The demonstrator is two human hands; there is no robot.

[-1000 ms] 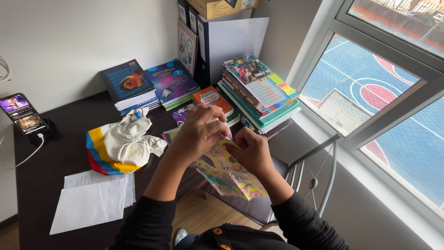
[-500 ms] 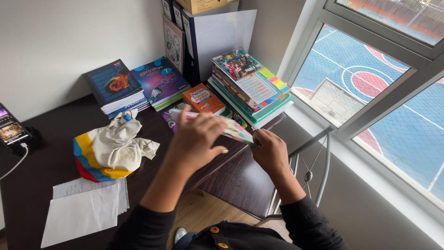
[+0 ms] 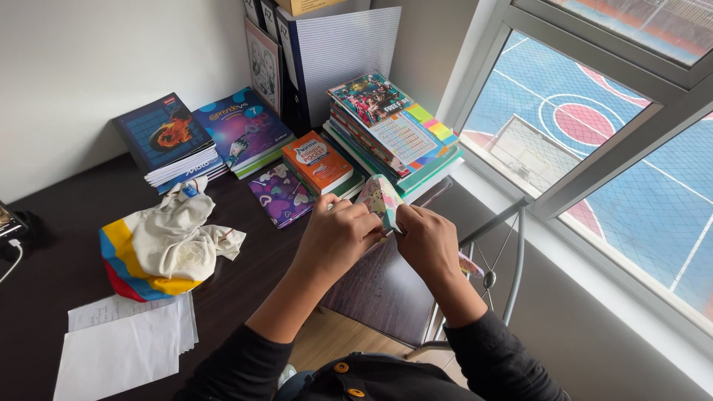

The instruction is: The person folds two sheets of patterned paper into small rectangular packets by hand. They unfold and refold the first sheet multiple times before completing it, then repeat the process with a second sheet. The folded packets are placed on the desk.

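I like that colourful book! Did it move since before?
Yes. The colourful book went up from over the dark desk's edge toward the orange book.

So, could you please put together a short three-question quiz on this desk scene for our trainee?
1. True or false: both hands grip the colourful patterned booklet.
2. What lies directly left of the left hand on the dark desk? A) a crumpled cream cloth on a yellow, blue and red fabric B) a mug C) a keyboard
3. Fill in: the orange pocket book lies between the purple heart-patterned notebook and the tall ____ of books by the window.

Key:
1. True; the right hand pinches it too.
2. A, the cloth.
3. Stack.
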